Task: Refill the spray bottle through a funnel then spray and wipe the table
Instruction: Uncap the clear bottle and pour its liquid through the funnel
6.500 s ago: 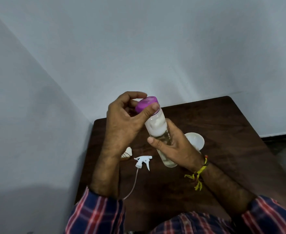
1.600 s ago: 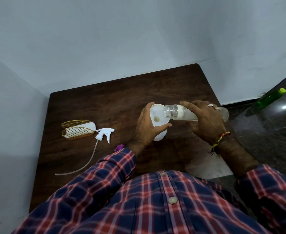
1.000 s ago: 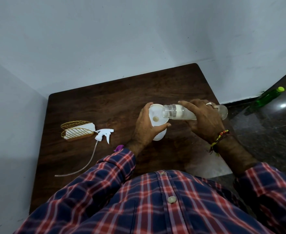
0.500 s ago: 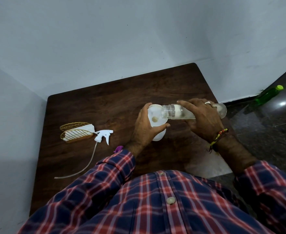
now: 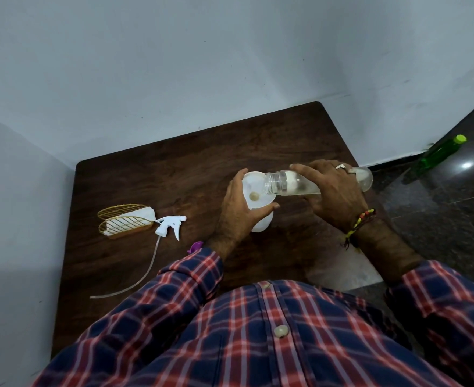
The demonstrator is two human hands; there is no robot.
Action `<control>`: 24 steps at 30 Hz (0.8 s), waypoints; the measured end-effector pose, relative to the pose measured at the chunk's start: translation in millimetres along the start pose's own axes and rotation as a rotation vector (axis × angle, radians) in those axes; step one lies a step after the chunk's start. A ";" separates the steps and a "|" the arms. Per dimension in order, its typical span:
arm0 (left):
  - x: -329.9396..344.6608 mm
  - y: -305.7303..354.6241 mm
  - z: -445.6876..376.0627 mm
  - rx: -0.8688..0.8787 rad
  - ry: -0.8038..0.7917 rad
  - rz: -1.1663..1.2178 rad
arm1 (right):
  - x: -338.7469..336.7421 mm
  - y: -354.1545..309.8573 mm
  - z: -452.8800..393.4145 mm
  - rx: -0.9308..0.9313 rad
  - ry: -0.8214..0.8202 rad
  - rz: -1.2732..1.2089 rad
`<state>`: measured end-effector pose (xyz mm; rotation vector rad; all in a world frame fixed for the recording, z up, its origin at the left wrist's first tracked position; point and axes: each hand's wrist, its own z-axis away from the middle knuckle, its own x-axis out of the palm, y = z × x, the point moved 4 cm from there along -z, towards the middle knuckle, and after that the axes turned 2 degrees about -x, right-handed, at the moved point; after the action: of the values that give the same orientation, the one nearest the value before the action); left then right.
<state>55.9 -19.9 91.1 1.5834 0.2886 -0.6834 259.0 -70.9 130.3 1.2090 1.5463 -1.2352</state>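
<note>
1. The right hand gripped a clear plastic bottle, tipped sideways over a white plastic funnel.
2. The left hand held the funnel's rim (white bottle under it) on the dark wooden counter.
3. A white spray head lay apart.

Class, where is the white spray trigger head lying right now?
The white plastic spray trigger head lies on the dark wooden table, left side, beside the gold wire holder.
</note>
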 end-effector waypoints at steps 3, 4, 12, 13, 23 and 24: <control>-0.5 0.2 0.9 -0.011 -0.002 -0.004 | 0.9 -0.4 0.3 0.006 -0.009 0.000; -0.5 0.3 1.0 -0.014 -0.002 -0.005 | 0.8 -0.4 0.4 0.006 -0.011 -0.002; -1.6 2.9 1.9 -0.015 -0.026 0.015 | -2.2 -2.4 1.2 0.009 -0.005 -0.008; -1.4 3.2 1.8 -0.016 -0.030 0.016 | -2.3 -2.4 1.2 0.008 -0.006 -0.005; 0.1 4.6 2.6 -0.010 -0.039 0.008 | -1.3 -2.0 0.8 0.012 -0.016 -0.005; 0.1 4.4 2.7 -0.012 -0.034 0.003 | -1.8 -2.1 0.5 0.011 -0.015 -0.004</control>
<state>57.8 -23.2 94.6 1.5592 0.2647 -0.7043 257.4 -71.9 132.4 1.2019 1.5340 -1.2544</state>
